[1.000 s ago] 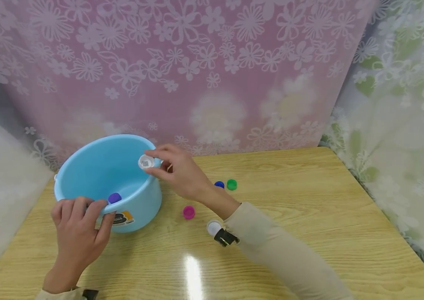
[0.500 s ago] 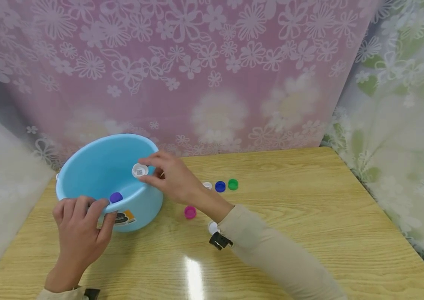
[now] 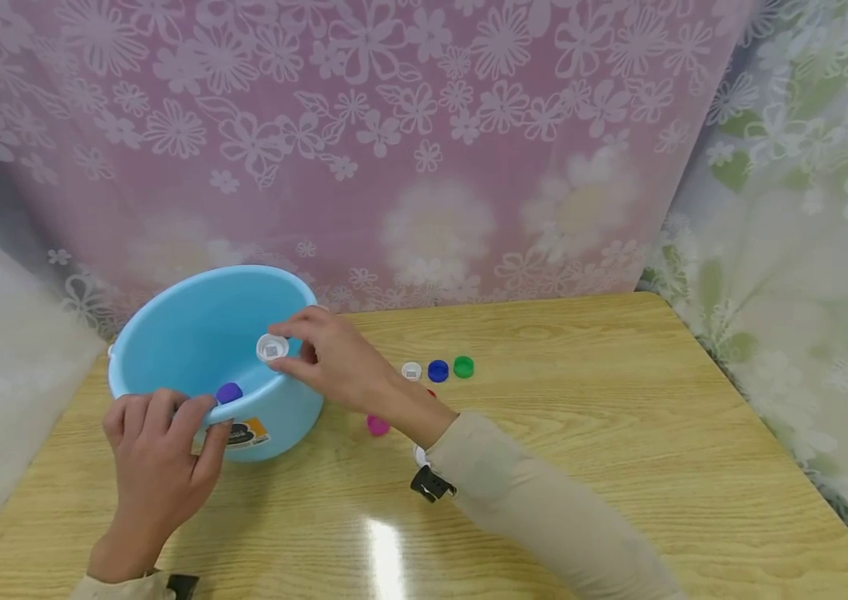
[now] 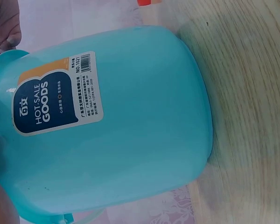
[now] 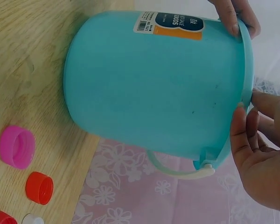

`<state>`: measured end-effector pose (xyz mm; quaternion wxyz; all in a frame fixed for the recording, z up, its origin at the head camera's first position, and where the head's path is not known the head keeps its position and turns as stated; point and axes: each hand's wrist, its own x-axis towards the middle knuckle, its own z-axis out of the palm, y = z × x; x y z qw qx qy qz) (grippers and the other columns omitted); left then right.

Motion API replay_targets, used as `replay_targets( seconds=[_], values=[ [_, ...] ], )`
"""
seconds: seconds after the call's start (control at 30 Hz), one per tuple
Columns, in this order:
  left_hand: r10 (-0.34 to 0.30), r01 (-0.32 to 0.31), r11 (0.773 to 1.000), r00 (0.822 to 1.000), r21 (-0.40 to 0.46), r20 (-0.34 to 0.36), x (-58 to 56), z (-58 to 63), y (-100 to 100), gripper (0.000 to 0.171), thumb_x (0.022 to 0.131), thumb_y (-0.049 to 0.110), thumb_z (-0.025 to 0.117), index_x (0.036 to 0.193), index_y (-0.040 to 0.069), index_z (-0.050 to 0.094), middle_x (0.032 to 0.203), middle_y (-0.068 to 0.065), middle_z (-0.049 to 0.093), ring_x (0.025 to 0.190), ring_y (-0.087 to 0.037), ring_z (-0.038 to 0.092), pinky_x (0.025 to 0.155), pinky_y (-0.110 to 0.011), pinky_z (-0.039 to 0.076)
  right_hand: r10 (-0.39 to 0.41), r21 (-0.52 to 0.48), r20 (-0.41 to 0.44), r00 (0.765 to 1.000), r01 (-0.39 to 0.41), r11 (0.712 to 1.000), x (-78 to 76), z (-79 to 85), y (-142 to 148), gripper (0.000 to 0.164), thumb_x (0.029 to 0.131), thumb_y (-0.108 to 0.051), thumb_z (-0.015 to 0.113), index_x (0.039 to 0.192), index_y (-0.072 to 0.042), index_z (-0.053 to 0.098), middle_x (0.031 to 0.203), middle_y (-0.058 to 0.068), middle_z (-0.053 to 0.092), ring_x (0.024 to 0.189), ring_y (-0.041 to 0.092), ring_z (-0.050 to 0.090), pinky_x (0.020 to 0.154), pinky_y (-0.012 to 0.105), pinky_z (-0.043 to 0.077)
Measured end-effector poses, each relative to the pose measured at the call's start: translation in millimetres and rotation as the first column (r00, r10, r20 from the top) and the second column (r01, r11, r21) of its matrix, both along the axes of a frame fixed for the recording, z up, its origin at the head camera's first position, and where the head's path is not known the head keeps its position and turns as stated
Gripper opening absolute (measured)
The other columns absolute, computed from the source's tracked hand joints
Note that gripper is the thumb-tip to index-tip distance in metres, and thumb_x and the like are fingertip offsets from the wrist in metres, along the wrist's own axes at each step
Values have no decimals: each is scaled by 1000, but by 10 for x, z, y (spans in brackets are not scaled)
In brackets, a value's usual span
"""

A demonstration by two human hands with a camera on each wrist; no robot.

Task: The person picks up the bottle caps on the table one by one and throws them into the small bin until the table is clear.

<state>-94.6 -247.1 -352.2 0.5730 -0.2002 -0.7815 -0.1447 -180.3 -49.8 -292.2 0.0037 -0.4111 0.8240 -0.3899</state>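
A light blue bucket (image 3: 296, 421) stands at the left of the table. My left hand (image 3: 161, 467) grips its near rim, thumb outside and fingers over the edge. Just inside that rim shows a purple cap (image 3: 229, 392). Between thumb and fingers, my right hand (image 3: 341, 358) pinches a white bottle cap (image 3: 272, 348), its hollow side facing the head camera, over the bucket's right rim. In the right wrist view the right hand (image 5: 266, 144) is right at the rim, and the cap is hidden. The bucket's label (image 4: 56, 93) fills part of the left wrist view.
Right of the bucket, on the wooden table (image 3: 619, 433), lie a white cap (image 3: 412, 371), a blue cap (image 3: 438, 371), a green cap (image 3: 464, 367) and a pink cap (image 3: 378, 425). An orange-red cap (image 5: 39, 188) and a red cap (image 5: 3, 218) lie near the pink one.
My right hand has moved left and slightly down with the white bottle cap, further over the bucket's mouth. The white cap on the table has come out from behind the forearm. The left hand stays put.
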Motion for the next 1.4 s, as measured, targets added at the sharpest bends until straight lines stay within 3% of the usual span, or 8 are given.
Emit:
replay_targets(
  seconds=[0.63, 1.4],
  values=[
    [3, -3, 1000, 1000, 7, -19, -5, 17, 2, 38, 94, 34, 47, 76, 2, 55, 66, -15, 41, 61, -35, 29, 70, -54, 20, -89, -15, 109, 990, 91, 996, 36, -3, -58, 40, 90, -28, 66, 125, -10, 63, 105, -1, 56, 68, 5, 51, 58, 17, 44],
    [4, -4, 1000, 1000, 12, 4, -1, -16, 2, 39, 94, 36, 46, 76, 2, 56, 67, -15, 42, 62, -36, 31, 71, -54, 20, -107, -36, 81, 991, 110, 993, 54, -41, -25, 42, 90, -29, 66, 126, -8, 62, 107, -3, 57, 69, 4, 50, 59, 16, 42]
  ],
)
